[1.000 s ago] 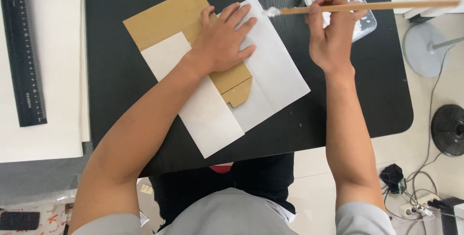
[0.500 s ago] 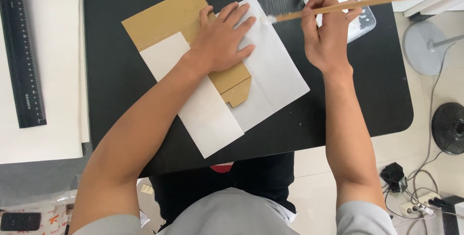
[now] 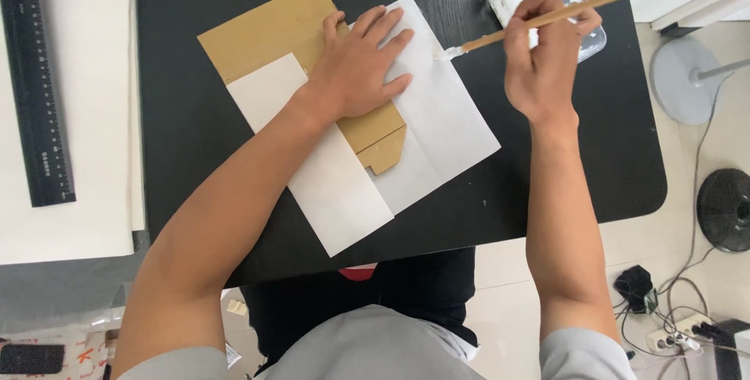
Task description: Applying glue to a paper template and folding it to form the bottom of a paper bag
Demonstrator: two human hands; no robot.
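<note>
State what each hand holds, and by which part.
The right hand grips a wooden brush along its handle. The left hand grips nothing; it presses flat on the brown cardboard.

Two bare hands are at work on one black table (image 3: 195, 153): one left hand (image 3: 355, 67) and one right hand (image 3: 543, 64). There is one wooden brush (image 3: 578, 7), one clear tray of white paste (image 3: 582, 40), one brown card (image 3: 273, 28) and two white paper panels (image 3: 445, 114). One black ruler (image 3: 35, 91) lies on one white sheet (image 3: 94, 153).
</note>
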